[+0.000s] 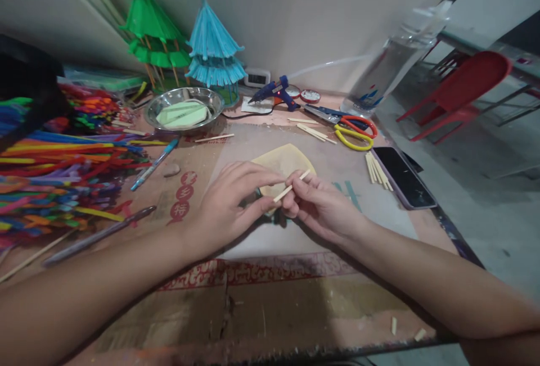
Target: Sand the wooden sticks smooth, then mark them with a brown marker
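Observation:
A short pale wooden stick (283,193) is pinched between the thumb and fingers of my right hand (323,200), tilted up toward the right. My left hand (236,197) curves in from the other side, its thumb at the stick's lower end and its forefinger close to my right fingertips. Beneath both hands lies a yellowish flat piece with a rounded edge (291,155), partly covered by them. Something dark under my fingers cannot be made out.
Pipe cleaners (63,169) pile up at left. Behind stand a green tiered model (154,23), a blue one (215,40), a metal dish (147,116), a glue gun (270,91) and scissors (354,132). Cut sticks (377,172), a phone (403,177) and a bottle (379,73) are right.

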A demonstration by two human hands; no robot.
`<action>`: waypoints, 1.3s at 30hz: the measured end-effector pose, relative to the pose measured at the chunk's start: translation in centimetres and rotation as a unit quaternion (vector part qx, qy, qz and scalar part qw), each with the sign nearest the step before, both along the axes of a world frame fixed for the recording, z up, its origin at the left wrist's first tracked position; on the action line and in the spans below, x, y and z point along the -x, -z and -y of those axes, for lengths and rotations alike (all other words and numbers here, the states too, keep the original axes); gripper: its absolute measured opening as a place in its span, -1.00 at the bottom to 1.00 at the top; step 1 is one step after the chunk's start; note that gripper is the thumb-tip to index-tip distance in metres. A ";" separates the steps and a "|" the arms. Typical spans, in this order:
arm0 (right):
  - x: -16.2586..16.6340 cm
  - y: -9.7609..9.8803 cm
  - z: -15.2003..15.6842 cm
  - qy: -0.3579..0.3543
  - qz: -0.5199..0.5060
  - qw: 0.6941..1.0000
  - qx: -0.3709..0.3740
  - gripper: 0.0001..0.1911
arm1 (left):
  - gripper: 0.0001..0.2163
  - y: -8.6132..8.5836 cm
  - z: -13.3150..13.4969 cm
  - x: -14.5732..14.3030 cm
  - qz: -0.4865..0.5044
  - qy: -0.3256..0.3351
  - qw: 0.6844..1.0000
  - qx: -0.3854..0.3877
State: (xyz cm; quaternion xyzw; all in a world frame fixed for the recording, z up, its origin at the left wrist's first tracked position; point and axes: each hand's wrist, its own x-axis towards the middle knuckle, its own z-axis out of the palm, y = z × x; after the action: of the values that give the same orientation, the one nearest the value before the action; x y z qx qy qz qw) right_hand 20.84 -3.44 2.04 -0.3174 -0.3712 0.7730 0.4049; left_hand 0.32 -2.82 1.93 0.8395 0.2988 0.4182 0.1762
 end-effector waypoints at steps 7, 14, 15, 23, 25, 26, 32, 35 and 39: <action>0.8 0.2 0.9 0.007 -0.037 0.999 0.019 -0.74 | -0.97 -2.3 0.7 0.1 0.112 0.013 0.993 0.032; 0.7 0.9 1.3 -0.078 0.003 0.994 -0.083 -0.79 | -0.90 -3.4 1.0 0.1 0.096 -0.025 0.987 0.126; 0.8 1.0 1.3 -0.085 0.007 0.993 -0.083 -0.80 | -0.90 -3.2 1.0 0.1 0.095 -0.025 0.986 0.137; 1.1 0.9 1.6 -0.094 0.006 0.993 -0.072 -0.78 | -0.89 -2.8 0.9 -0.2 0.117 -0.004 0.975 0.186; 1.1 1.0 1.6 -0.091 0.010 0.993 -0.077 -0.78 | -0.87 -2.8 0.9 -0.3 0.117 0.004 0.974 0.192; 1.1 1.1 1.6 -0.089 0.011 0.993 -0.079 -0.78 | -0.86 -2.8 0.9 -0.3 0.116 0.006 0.974 0.195; 1.1 1.3 1.5 -0.080 0.020 0.992 -0.092 -0.76 | -0.85 -2.8 0.9 -0.2 0.118 0.012 0.972 0.201; 1.1 1.0 1.6 -0.087 0.035 0.990 -0.104 -0.73 | -0.87 -2.9 1.0 -0.1 0.119 0.011 0.970 0.214; 1.0 0.6 2.2 -0.076 0.040 0.988 -0.132 -0.74 | -0.84 -2.9 1.1 -0.2 0.122 -0.007 0.951 0.285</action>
State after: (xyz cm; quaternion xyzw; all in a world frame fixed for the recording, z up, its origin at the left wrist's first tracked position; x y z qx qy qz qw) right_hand 19.83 -5.60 1.45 -0.2631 -0.5087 0.7326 0.3679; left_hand 0.55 -3.94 4.79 0.6948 0.3881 0.4158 0.4401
